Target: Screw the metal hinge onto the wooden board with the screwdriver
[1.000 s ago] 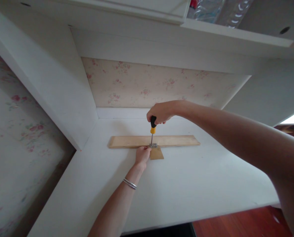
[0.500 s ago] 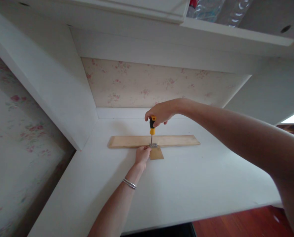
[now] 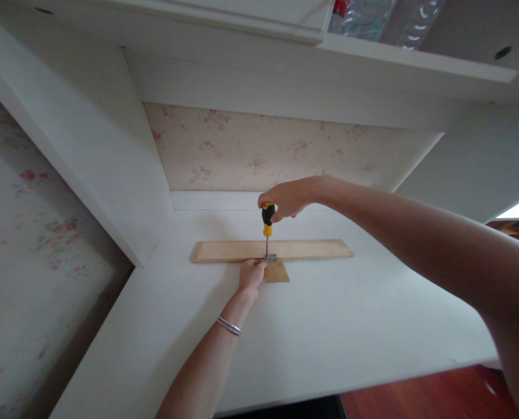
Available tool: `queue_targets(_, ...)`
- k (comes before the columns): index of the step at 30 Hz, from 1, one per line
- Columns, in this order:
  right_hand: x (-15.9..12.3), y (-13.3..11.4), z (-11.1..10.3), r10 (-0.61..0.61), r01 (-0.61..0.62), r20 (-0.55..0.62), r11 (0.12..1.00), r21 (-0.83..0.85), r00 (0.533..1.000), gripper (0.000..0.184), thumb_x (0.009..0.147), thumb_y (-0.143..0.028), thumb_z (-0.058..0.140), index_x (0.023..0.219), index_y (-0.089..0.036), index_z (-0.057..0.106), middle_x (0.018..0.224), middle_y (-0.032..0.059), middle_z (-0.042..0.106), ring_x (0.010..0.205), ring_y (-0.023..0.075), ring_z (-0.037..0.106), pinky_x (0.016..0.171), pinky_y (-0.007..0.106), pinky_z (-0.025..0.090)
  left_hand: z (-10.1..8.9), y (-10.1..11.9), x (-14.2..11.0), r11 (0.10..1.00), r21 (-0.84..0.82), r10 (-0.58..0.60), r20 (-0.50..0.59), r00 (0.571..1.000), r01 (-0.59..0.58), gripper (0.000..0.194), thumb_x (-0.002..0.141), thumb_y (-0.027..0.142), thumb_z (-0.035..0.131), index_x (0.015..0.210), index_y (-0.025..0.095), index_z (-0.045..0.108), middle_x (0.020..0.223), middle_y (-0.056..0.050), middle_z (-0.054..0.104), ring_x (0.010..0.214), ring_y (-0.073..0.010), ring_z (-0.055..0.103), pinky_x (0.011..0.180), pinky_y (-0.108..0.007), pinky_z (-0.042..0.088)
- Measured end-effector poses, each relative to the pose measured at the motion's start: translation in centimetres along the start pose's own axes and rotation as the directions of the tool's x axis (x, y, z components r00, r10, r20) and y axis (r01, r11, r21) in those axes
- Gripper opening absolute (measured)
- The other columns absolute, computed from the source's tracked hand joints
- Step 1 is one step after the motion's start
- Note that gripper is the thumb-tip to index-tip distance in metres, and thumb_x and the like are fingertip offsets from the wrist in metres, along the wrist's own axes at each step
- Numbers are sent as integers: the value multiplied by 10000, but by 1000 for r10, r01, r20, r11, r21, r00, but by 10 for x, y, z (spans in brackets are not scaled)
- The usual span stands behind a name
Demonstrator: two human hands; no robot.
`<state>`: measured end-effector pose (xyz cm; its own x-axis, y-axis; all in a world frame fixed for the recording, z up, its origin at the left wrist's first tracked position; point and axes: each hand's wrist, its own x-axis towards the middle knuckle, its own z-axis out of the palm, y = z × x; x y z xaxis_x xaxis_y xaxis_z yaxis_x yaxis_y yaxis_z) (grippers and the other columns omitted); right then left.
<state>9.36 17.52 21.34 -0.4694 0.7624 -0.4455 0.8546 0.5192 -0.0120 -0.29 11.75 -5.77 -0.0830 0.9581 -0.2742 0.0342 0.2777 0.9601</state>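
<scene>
My right hand (image 3: 288,199) is closed around the top of a screwdriver (image 3: 267,219) with a black and yellow handle. The screwdriver stands nearly upright, its tip down at the left part of a small metal hinge (image 3: 272,257). That hinge sits at the front edge of a long wooden board (image 3: 228,250) lying on the white desk top (image 3: 329,326). A smaller wooden piece (image 3: 277,272) extends from the hinge toward me. My left hand (image 3: 251,273) has its fingers pressed together at the hinge's left end, against the board's edge; the fingertips are partly hidden.
A white side panel (image 3: 89,134) rises on the left, and a white cabinet (image 3: 224,64) overhangs the desk. Clear plastic bottles (image 3: 368,17) sit in its upper compartment. Floral wallpaper (image 3: 255,151) covers the back. Red wooden flooring (image 3: 416,396) shows past the front edge.
The fingers of my right hand have shifted slightly on the screwdriver, exposing more of its handle, which looks turned. My left hand, the hinge and the board hold their places.
</scene>
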Motion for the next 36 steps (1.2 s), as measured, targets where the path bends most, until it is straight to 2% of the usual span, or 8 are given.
queue_targets(4, 7, 0, -1, 27, -27, -3, 990, -141, 1000, 372, 774, -348, 586, 1100, -170, 611, 845, 71, 687, 621, 152, 613, 603, 275, 410, 0, 2, -2, 1000, 14, -16, 10, 1000, 16, 169, 655, 233, 602, 507, 152, 599, 402, 30, 428, 431, -83, 379, 428, -218, 215)
queue_targets(7, 10, -2, -1, 146, -149, -30, 969, -195, 989, 528, 840, -561, 428, 996, -115, 663, 656, 85, 661, 602, 192, 613, 614, 316, 414, 0, 4, -2, 1000, 18, -23, 15, 1000, 22, 164, 656, 228, 602, 512, 151, 602, 410, 34, 436, 429, -77, 375, 429, -210, 220)
queue_targets(10, 7, -2, 2, 100, -102, -36, 992, -71, 994, 627, 822, -629, 415, 1208, -158, 564, 786, 81, 689, 597, 172, 620, 605, 302, 425, 0, 5, -3, 999, 11, -36, 9, 999, 36, 150, 656, 230, 610, 530, 149, 616, 409, 37, 438, 424, -75, 369, 426, -206, 216)
queue_targets(15, 2, -1, 5, -24, 25, 25, 999, -23, 999, 603, 719, -412, 670, 1269, -245, 488, 954, 53, 679, 589, 131, 624, 558, 248, 423, 0, 5, -2, 999, 2, -40, -1, 999, 40, 137, 654, 226, 615, 544, 144, 625, 413, 35, 446, 430, -74, 378, 426, -201, 224)
queue_targets(23, 6, 0, 2, 164, -164, -20, 986, -5, 986, 684, 793, -666, 443, 1302, -210, 484, 898, 107, 677, 565, 174, 620, 575, 312, 437, 0, 7, -4, 999, -4, -53, 10, 999, 53, 149, 654, 230, 610, 532, 145, 609, 407, 41, 432, 428, -74, 371, 423, -202, 217)
queue_targets(27, 3, 3, 4, -4, 3, 12, 998, 61, 1000, 718, 748, -452, 627, 1389, -285, 349, 1142, 92, 617, 613, 139, 626, 561, 269, 443, 0, 8, -5, 998, -9, -65, 12, 998, 65, 154, 651, 222, 604, 519, 145, 600, 396, 44, 417, 423, -75, 364, 422, -205, 213)
queue_targets(31, 5, 1, 3, -42, 40, -29, 996, -75, 999, 542, 745, -222, 614, 1275, -245, 503, 1103, 73, 639, 587, 126, 621, 591, 277, 432, -1, 8, -4, 999, -10, -53, 18, 998, 53, 157, 646, 218, 605, 508, 146, 595, 401, 39, 430, 431, -77, 375, 428, -203, 224)
queue_targets(36, 6, -2, 0, 111, -122, -107, 987, -101, 988, 483, 857, -478, 472, 1253, -206, 519, 934, 101, 686, 473, 134, 588, 572, 310, 412, -1, 8, -4, 998, -8, -56, 11, 998, 56, 161, 645, 217, 616, 501, 148, 592, 395, 39, 424, 423, -76, 376, 423, -202, 216)
